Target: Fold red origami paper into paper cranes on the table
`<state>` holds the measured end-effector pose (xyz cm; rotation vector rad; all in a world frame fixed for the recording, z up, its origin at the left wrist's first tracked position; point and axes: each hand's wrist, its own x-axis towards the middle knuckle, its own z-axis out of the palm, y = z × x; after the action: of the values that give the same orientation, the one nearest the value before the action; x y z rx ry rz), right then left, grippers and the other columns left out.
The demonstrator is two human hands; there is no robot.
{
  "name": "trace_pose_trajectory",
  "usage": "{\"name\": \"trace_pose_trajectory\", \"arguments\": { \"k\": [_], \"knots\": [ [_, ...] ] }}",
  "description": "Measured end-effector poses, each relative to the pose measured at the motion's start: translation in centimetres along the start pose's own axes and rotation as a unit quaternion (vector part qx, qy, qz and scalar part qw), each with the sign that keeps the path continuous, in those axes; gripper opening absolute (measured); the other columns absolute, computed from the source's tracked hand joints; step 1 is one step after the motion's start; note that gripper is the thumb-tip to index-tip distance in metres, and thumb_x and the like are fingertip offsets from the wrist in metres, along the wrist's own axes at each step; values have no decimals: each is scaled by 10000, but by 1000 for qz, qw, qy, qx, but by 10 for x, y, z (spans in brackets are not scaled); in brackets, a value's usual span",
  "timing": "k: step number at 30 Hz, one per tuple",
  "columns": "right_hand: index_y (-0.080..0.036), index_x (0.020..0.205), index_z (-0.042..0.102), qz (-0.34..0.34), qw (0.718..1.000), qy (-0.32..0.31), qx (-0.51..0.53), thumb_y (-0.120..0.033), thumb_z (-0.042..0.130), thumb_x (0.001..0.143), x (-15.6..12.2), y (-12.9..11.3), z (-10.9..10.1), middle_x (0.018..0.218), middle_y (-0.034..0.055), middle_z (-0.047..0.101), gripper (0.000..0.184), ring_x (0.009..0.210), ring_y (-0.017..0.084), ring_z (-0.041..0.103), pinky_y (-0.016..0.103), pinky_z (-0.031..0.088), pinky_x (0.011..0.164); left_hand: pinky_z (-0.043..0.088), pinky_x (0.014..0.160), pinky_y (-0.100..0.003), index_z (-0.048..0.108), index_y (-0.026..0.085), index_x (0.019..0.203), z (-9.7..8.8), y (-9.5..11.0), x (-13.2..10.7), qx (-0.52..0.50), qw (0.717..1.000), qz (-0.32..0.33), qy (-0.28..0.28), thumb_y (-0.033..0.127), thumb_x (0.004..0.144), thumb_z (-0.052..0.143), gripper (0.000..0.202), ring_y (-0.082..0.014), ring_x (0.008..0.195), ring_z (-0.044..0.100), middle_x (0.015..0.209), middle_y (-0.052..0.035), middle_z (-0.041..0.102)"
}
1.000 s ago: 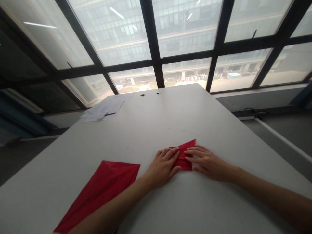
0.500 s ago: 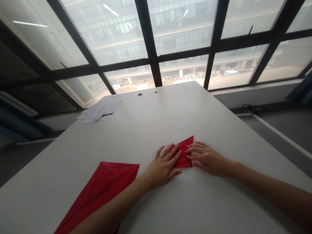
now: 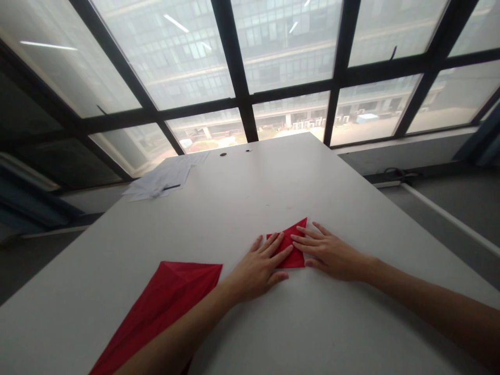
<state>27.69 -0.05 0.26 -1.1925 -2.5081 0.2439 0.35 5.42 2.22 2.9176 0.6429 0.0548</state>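
A small folded piece of red paper or thin cloth (image 3: pixel 296 259) lies flat on the white table (image 3: pixel 250 198), with a pointed corner at its upper right. My left hand (image 3: pixel 260 265) rests on its left part, fingers spread and extended. From the right, my right hand (image 3: pixel 330 252) lays its outstretched fingertips on the piece's right side. Both hands are open and neither grips it. Partly hidden under my left forearm is a larger red folded sheet (image 3: pixel 164 302) of similar material.
White papers (image 3: pixel 166 174) with a dark pen (image 3: pixel 171 187) on them lie at the table's far left. Two small round holes are near the far edge. Beyond the table stand dark-framed windows (image 3: pixel 242 99). A dark cable (image 3: pixel 402 173) is on the floor at right.
My right hand has shifted slightly left, its fingers spreading further over the small red piece. My left fingers have moved only a little. The whole view has shifted slightly.
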Motion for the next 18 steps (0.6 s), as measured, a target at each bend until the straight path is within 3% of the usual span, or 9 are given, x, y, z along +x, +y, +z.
{"name": "trace_pose_trajectory", "arguments": {
  "k": [7,12,16,18],
  "knots": [
    [-309,1495,376,-6,1000,-17,8,-292,517,965,0,-2,-1,1513,43,449,549,1438,251,341,542,129,1199,132,1210,-516,121,356,1560,1,0,1,-7,1000,-15,2,582,990,346,653,-270,1508,118,1636,-32,113],
    [-289,1469,432,3,1000,-16,3,-305,465,987,2,-2,1,1504,57,460,483,1431,256,353,529,161,1187,111,1219,-510,48,270,1575,7,-3,0,-7,999,-46,17,604,978,351,748,-273,1516,6,1630,-34,173],
    [-265,1432,487,0,1000,-1,2,-292,460,988,4,-3,2,1473,72,502,446,1400,258,402,525,177,1177,155,1211,-520,165,227,1567,15,-8,1,-1,994,-92,56,557,993,362,691,-290,1514,55,1631,-76,175],
    [-270,1397,526,-2,1000,14,5,-286,457,991,4,-4,2,1446,67,536,412,1374,252,437,521,193,1168,216,1203,-492,257,193,1541,15,-10,1,-17,987,-120,104,475,1018,352,602,-269,1501,159,1601,-105,273]
  ]
}}
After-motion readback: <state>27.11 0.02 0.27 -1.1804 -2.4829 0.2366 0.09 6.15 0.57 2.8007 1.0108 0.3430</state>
